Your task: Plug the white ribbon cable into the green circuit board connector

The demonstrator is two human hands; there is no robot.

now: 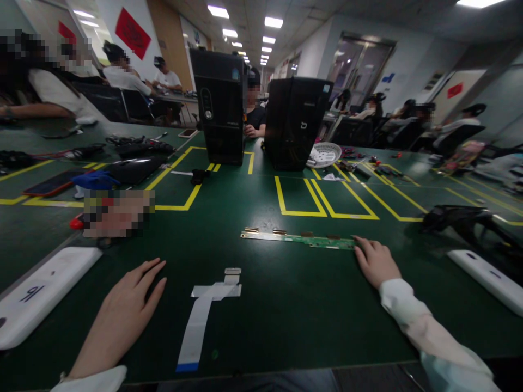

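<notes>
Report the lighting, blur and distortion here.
Head view: ceiling lights glow near white; head view: both towers flare upward, likely wide-angle distortion; head view: pixel blocks mask something beyond the left hand; head view: the ribbon reads clearly, but far-right clutter looks smeared.

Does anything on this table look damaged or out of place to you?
Nothing looks spilled or clearly damaged. The one mildly odd thing is the white ribbon cable, beside the left hand but untouched: it lies slanted and doesn't run straight.
</notes>
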